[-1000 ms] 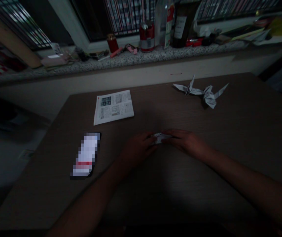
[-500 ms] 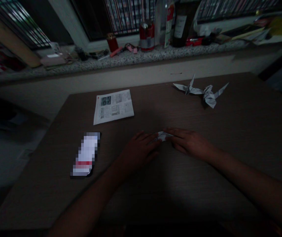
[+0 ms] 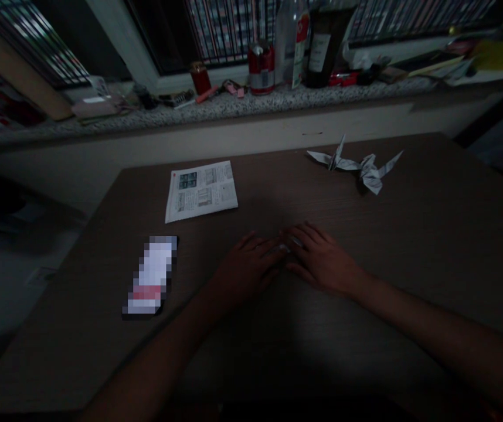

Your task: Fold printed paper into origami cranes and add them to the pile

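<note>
Head camera view, dim light, looking down on a dark wood-grain table [image 3: 410, 246]. Two bare forearms reach in from the bottom edge and meet near the middle of the table. The left hand [image 3: 247, 269] lies palm down, its fingers stretched out and slightly spread, the fingertips resting on a small folded paper piece [image 3: 284, 248]. The right hand [image 3: 322, 261] is also flat and palm down, fingers extended and fanned toward the left, lying over the same piece. Neither hand curls around or grips anything; both press from above, with their fingertips almost touching each other.

The folded paper piece lies flat on the table between and beneath the fingertips. Only pale slivers of it show, so its long axis and which way it points cannot be told.

Further back on the left lies a printed sheet [image 3: 201, 190]. Nearer, to the left of the left hand, is a flat oblong object [image 3: 151, 275], blurred out. At the far right of the table sit two folded paper cranes [image 3: 357, 167], well apart from the hands. Behind the table, a stone window sill [image 3: 234, 105] holds a red can [image 3: 261, 65] and bottles [image 3: 298, 41]
</note>
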### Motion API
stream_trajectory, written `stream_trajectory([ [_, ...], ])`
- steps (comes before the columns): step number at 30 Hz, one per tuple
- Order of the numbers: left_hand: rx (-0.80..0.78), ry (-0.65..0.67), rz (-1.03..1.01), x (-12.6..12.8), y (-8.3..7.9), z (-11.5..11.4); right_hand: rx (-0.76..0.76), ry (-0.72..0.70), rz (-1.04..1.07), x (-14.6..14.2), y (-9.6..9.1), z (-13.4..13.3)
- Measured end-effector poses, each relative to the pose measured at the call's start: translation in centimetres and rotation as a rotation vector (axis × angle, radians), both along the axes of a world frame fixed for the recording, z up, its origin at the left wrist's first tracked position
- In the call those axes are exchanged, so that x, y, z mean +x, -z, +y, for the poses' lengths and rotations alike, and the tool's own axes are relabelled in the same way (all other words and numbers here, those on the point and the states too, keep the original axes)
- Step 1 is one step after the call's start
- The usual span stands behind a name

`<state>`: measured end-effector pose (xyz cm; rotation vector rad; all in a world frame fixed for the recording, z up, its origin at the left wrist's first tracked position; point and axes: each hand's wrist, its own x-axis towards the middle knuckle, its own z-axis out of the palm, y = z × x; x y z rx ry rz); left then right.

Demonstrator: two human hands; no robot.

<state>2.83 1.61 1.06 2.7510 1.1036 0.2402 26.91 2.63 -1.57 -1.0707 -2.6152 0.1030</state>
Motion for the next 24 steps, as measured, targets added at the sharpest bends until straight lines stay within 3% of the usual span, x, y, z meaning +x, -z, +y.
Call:
stream_trajectory([
  [8,-0.043,0.011,-0.027,-0.4,0.1,0.3,-0.1,-0.053,0.01,0.4,1.3,0.1],
  [24,0.038,-0.017,0.07,-0.2,0.3,-0.2,-0.113,-0.042,-0.021,0.4,1.5,0.1],
])
